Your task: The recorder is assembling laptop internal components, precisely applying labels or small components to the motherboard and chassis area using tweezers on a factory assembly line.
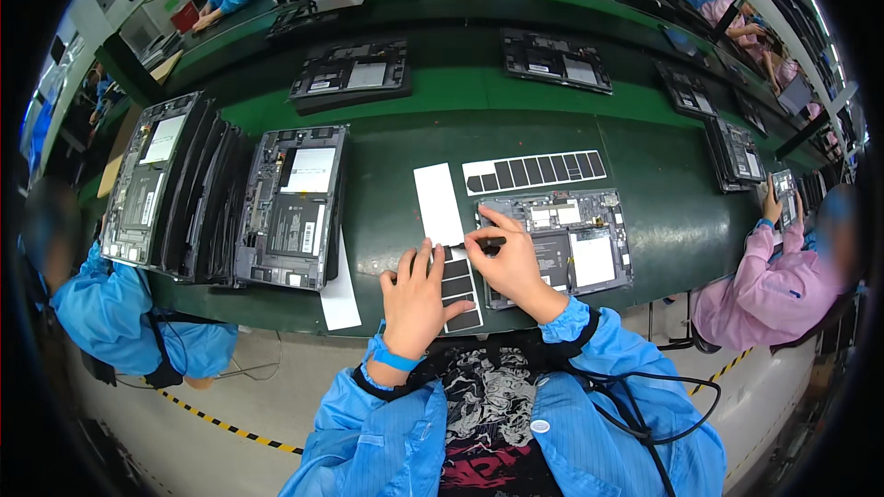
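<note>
My left hand (415,299) lies with its fingers spread on a white backing strip (437,207), pressing it to the bench. Rows of black rectangular stickers (458,287) show on the near part of that strip, partly under the fingers. My right hand (508,262) pinches slim black tweezers (483,246), their tip pointing left at the strip beside my left fingertips. Just under and to the right of this hand lies an opened tablet (594,258) with its battery, boards and a white panel exposed. Part of the tablet is hidden by my right hand.
Another sticker strip (539,171) lies beyond the tablet. To the left stand stacked opened tablets (295,202) and a leaning row of more (152,184). A white paper strip (341,294) pokes out there. Further units lie on the green conveyor (451,83). Co-workers sit at both sides.
</note>
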Available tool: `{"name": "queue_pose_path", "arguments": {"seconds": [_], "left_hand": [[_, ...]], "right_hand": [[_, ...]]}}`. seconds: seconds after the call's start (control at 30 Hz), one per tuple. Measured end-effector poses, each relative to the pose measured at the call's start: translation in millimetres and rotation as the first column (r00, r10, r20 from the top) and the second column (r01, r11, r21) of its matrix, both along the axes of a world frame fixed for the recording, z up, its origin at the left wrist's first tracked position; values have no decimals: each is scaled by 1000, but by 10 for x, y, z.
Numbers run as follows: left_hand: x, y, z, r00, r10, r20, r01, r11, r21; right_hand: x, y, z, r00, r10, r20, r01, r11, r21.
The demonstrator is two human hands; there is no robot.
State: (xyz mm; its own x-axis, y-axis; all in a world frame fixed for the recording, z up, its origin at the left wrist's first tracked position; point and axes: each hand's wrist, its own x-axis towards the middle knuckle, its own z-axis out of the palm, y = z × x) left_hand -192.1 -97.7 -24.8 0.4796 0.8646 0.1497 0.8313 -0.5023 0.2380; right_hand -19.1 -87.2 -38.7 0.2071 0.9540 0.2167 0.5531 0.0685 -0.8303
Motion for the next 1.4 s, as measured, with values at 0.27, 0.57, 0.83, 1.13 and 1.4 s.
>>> {"name": "queue_pose_path", "arguments": {"seconds": [0.27, 0.57, 0.83, 1.13, 1.4], "left_hand": [[12, 21, -6, 1000, 3, -1, -3, 1000, -19], [33, 171, 92, 999, 3, -44, -5, 999, -47], [528, 368, 286, 905, -277, 322, 320, 944, -86], [737, 289, 127, 774, -569, 279, 617, 776, -131], [759, 301, 154, 796, -498, 344, 580, 790, -199]], "right_hand": [[40, 12, 25, 988, 129, -81, -123, 990, 75], [691, -190, 244, 819, 9, -573, -17, 1000, -7], [1298, -65, 235, 726, -124, -676, 37, 989, -141], [1270, -39, 149, 715, -47, -698, -102, 980, -171], [1276, 12, 111, 675, -69, -734, -57, 988, -145]]}}
